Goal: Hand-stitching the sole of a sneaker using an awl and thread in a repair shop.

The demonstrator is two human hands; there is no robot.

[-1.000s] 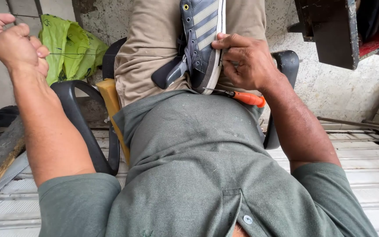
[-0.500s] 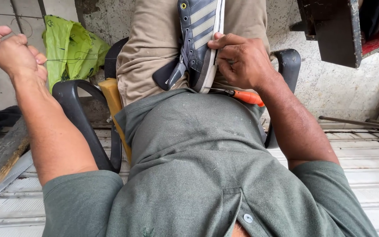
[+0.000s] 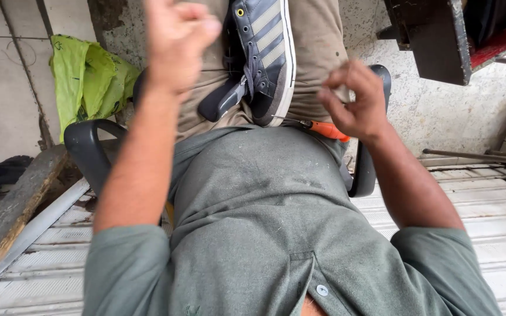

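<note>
Dark grey suede sneaker with pale side stripes and white sole (image 3: pixel 265 55) lies on its side across the khaki-trousered lap (image 3: pixel 317 52), toe pointing away, heel end near the grey shirt's belly. No hand is on it; only the thighs carry it.

Left hand (image 3: pixel 177 38) is raised above the left thigh, blurred, fingers curled shut; can't tell what it grips, if anything. Right hand (image 3: pixel 352 99) hovers just off the sneaker's sole side, thumb and fingertips pinched together, likely on thread, though no thread is visible.

Risks, as I judge them:
- Sneaker unsupported, could roll or slide off the lap toward the floor if a pull comes sideways.
- Orange-handled awl with thin metal point (image 3: pixel 317 127) lies loose at the lap's right edge, just under the right wrist, its point toward the sneaker: a prick hazard, and it could drop.

Room: black plastic chair armrests (image 3: pixel 89 146) box in both elbows. Dark metal frame (image 3: pixel 428 35) sits close at upper right. Up and left is open, toward the green plastic bag (image 3: pixel 86 82).
</note>
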